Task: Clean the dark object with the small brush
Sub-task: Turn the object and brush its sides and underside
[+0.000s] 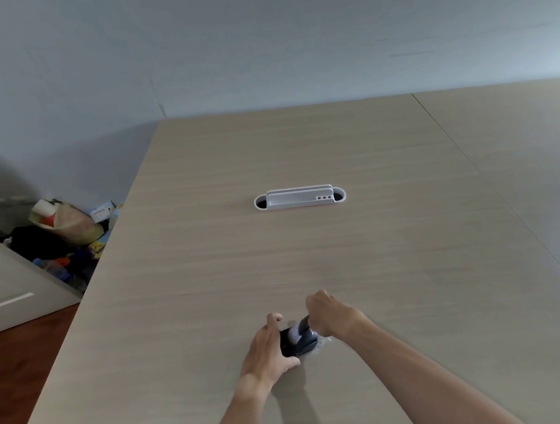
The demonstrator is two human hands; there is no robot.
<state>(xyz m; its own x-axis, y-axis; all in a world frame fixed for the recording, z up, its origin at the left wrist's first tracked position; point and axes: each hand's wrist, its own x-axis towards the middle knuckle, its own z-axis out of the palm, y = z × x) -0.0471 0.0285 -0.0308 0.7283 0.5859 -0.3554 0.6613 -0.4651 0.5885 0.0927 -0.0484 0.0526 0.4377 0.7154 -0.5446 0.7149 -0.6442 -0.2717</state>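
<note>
A small dark object (303, 344) lies on the wooden table (309, 250) near its front edge. My left hand (268, 349) grips it from the left side, thumb at the front and fingers at the back. My right hand (331, 314) is closed around a small brush (299, 328) with a dark handle and pale bristles. The bristles rest on top of the dark object and look blurred. A bit of clear wrapping (323, 343) shows at the object's right side.
A white cable grommet (299, 198) is set into the middle of the table. A seam (472, 166) runs along the table on the right. Left of the table, bags and clutter (65, 239) lie on the floor beside a white cabinet (5, 289).
</note>
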